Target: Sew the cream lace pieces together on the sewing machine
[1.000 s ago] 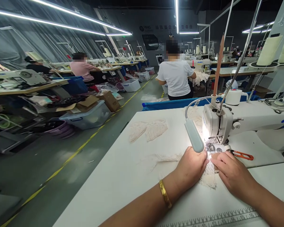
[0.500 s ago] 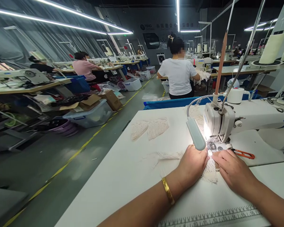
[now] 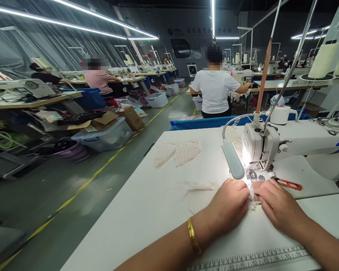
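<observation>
A strip of cream lace fabric (image 3: 251, 201) lies in front of the needle area of the white sewing machine (image 3: 260, 141). My left hand (image 3: 230, 201), with a gold bracelet at the wrist, pinches the lace from its left side. From the right, my right hand (image 3: 279, 203) grips the edge of the same lace, fingers curled and pressed together. Its fingertips are partly hidden. A lit grey-green lamp (image 3: 233, 160) hangs just above my left hand. Orange thread snips (image 3: 289, 184) lie beyond my right hand.
More lace pieces (image 3: 188, 153) rest on the white table (image 3: 124, 222) to the left. A printed ruler (image 3: 260, 259) runs along the near edge. Thread cones (image 3: 323, 62) stand at right. Ahead, a person in a white shirt (image 3: 214, 90) sits at another machine.
My left hand has shifted slightly down and its grip has turned. The lace between my hands now shows narrower and bunched. The person ahead has stretched an arm to the right.
</observation>
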